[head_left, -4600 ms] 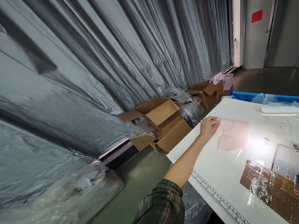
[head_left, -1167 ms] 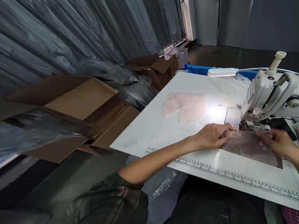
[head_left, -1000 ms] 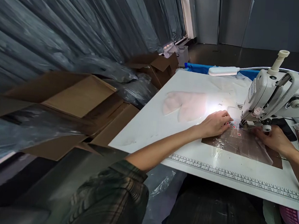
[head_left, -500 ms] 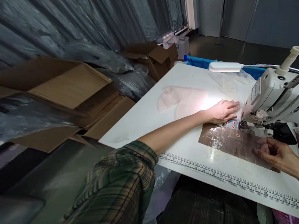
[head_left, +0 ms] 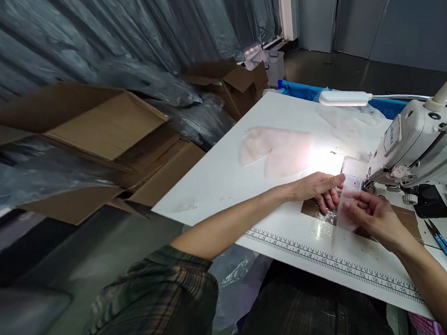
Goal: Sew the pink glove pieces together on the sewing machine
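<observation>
Beside the needle of the white sewing machine (head_left: 408, 133), a pale see-through strip (head_left: 349, 204) with a small red mark runs toward me. My left hand (head_left: 322, 191) is turned on its side, its thumb and fingers closed at the strip's left edge. From the right, my right hand (head_left: 376, 215) pinches the same strip between thumb and fingers. Beneath both hands lies a shiny brown sheet (head_left: 312, 209), partly covered by them. Pale pink sheer cut pieces (head_left: 281, 149) are spread on the white tabletop (head_left: 214, 182), left of the lamp's bright spot.
Blue thread snips (head_left: 445, 244) and a black flat object (head_left: 432, 201) lie at the right. A white lamp (head_left: 345, 98) reaches over the table, and a ruler scale (head_left: 313, 257) lines its front edge. Open cardboard boxes (head_left: 107, 122) stand left.
My left hand has drawn back toward me from flat beside the needle. My right hand has moved left to the see-through strip, which now stretches toward me over the brown sheet.
</observation>
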Available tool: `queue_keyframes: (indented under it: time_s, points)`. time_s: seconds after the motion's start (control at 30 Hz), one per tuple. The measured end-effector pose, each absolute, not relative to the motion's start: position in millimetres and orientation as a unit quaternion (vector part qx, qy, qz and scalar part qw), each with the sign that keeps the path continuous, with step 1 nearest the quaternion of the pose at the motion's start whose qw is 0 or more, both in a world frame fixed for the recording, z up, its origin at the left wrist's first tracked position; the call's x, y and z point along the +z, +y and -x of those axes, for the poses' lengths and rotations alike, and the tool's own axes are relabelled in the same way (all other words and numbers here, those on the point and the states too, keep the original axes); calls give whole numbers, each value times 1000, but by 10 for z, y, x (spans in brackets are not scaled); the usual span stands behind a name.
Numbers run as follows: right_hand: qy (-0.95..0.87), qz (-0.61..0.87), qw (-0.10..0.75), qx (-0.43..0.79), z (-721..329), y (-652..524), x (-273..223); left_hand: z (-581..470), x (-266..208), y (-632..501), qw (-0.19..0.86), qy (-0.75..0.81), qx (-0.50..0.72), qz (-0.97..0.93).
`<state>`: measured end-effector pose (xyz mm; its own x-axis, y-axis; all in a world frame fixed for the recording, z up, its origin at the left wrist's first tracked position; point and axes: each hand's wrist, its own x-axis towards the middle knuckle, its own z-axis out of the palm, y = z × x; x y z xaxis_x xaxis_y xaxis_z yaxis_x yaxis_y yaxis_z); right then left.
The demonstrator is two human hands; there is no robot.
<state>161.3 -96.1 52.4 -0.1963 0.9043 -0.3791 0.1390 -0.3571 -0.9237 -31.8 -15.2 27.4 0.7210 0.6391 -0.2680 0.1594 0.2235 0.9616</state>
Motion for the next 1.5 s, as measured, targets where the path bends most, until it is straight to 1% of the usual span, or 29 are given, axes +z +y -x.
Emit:
queue_keyframes:
  time_s: [0.1, 0.17, 0.23, 0.33, 0.43, 0.5, 0.63, 0.77, 0.9, 1.03, 1.2, 1.37, 1.5]
  points:
    - [-544, 546, 301, 561, -1716, -986, 448, 364, 252, -166, 695, 329, 174, -615]
    - [-618, 571, 279, 463, -1849, -1035, 394, 395, 264, -194, 672, 336, 178, -636]
    - [-709, 577, 254, 317, -1979, -1093, 340, 421, 278, -232, 640, 349, 184, -660]
    - [-827, 496, 233, 128, -2112, -1153, 242, 436, 278, -281, 599, 360, 195, -688]
    - [-879, 439, 188, 18, -2184, -1122, 132, 409, 254, -298, 558, 383, 215, -704]
    - [-882, 439, 172, -17, -2217, -1047, 66, 374, 238, -297, 531, 407, 238, -704]
    - [-867, 463, 185, -7, -2256, -896, -28, 325, 223, -302, 515, 431, 256, -695]
    - [-847, 480, 226, 29, -2258, -881, -80, 335, 198, -300, 488, 428, 264, -713]
    - [-832, 486, 257, 72, -2256, -911, -91, 354, 170, -271, 508, 434, 261, -697]
    - [-839, 478, 248, 82, -2266, -900, -80, 355, 169, -249, 523, 445, 258, -679]
    - [-849, 466, 239, 67, -2277, -906, -90, 351, 161, -238, 527, 453, 262, -670]
    - [-856, 468, 217, 44, -2276, -915, -112, 341, 171, -231, 555, 444, 250, -658]
    - [-861, 466, 203, 31, -2272, -902, -107, 332, 207, -245, 542, 451, 239, -667]
